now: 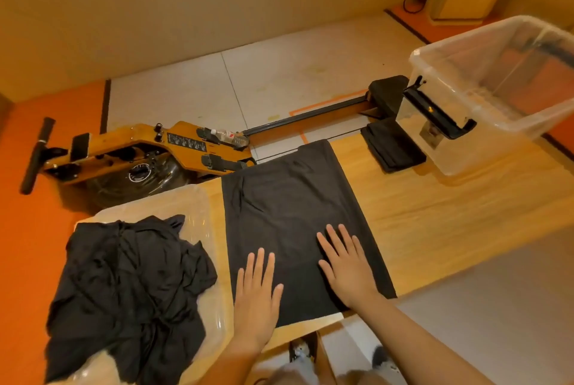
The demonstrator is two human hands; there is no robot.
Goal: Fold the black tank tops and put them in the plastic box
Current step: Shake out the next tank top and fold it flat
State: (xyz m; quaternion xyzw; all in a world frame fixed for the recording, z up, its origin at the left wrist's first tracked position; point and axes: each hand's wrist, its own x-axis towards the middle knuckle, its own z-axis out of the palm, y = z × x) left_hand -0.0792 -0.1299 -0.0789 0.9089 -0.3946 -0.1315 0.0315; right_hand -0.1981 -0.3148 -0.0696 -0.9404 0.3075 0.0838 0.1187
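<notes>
Black tank top (298,216), narrowed lengthwise, lies on the light wooden table (450,198); left hand (257,300) and right hand (348,266) press it with straight fingers, probably smoothing creases before folding toward the clear plastic box (497,111).

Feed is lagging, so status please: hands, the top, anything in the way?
Both open: left hand, right hand flat on spread tank top. One folded top beside plastic box. Unfolded pile at left, nothing blocking.
</notes>
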